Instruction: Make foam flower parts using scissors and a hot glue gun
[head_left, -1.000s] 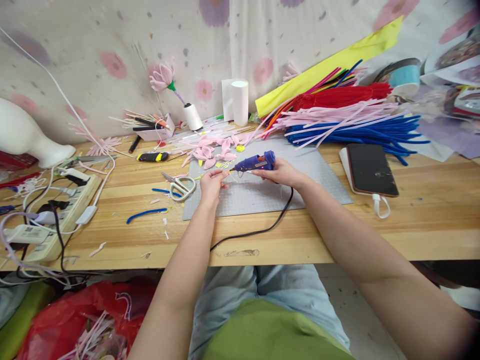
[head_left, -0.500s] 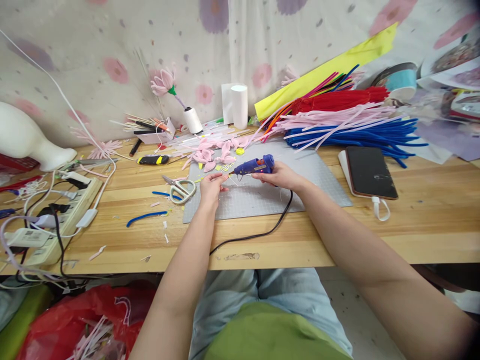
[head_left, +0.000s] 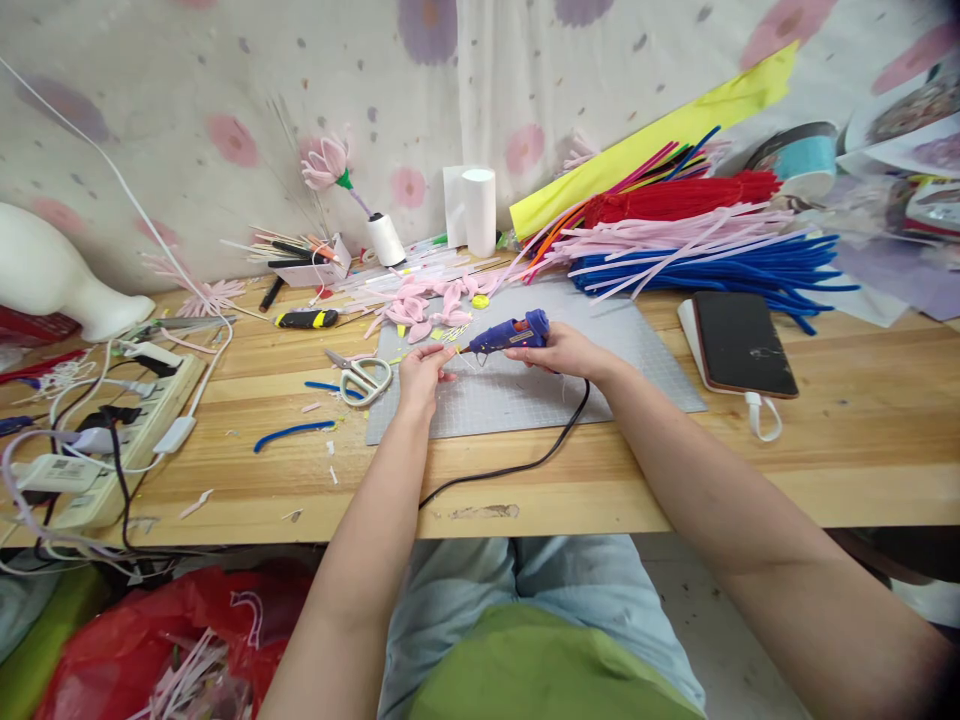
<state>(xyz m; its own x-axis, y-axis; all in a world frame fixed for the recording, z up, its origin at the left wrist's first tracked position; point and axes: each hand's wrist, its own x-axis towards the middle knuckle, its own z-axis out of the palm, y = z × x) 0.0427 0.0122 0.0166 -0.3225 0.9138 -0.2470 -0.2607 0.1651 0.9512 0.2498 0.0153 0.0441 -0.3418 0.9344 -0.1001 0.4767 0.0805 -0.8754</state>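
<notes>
My right hand [head_left: 559, 352] is wrapped round a blue hot glue gun [head_left: 510, 334], whose nozzle points left over the grey cutting mat [head_left: 630, 360]. Right at that nozzle, my left hand [head_left: 425, 372] pinches a small piece with a bit of yellow showing at the fingertips; its kind is too small to make out. Just beyond the hands lie several pink fuzzy petals [head_left: 409, 305] and a yellow round piece [head_left: 480, 301]. A pair of scissors [head_left: 365, 380] rests left of my left hand, partly over the mat's edge.
A black cord [head_left: 517, 468] runs from the glue gun toward the table's front edge. Bundles of blue pipe cleaners [head_left: 697, 270] and a black phone-like device [head_left: 742, 343] lie on the right. At left are a utility knife [head_left: 306, 319] and a cable-crowded power strip [head_left: 161, 410].
Almost nothing differs. The glue gun's nozzle stays by my left fingertips, and both hands keep their grip, with only a very slight shift of the view.
</notes>
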